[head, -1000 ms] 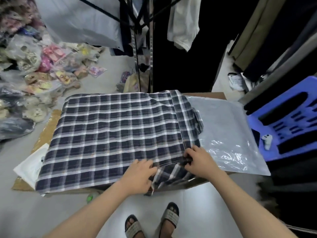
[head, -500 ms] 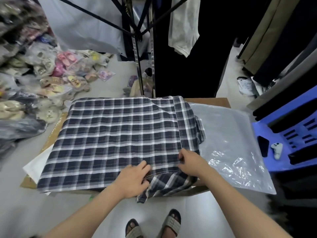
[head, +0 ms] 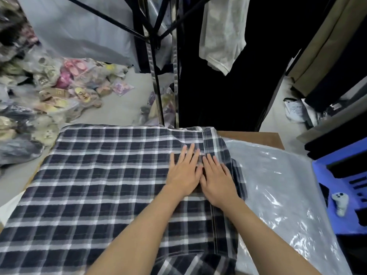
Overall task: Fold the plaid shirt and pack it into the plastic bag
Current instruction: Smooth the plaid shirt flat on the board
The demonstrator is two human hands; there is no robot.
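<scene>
Both hands flat, palms down, fingers spread, gripping nothing: left hand (head: 184, 171) and right hand (head: 217, 179) touch side by side, pressing the plaid shirt (head: 95, 187). Shirt lies spread under and left of the hands. Plastic bag (head: 278, 195) lies flat just right of the right hand, shirt's edge overlapping it.
</scene>
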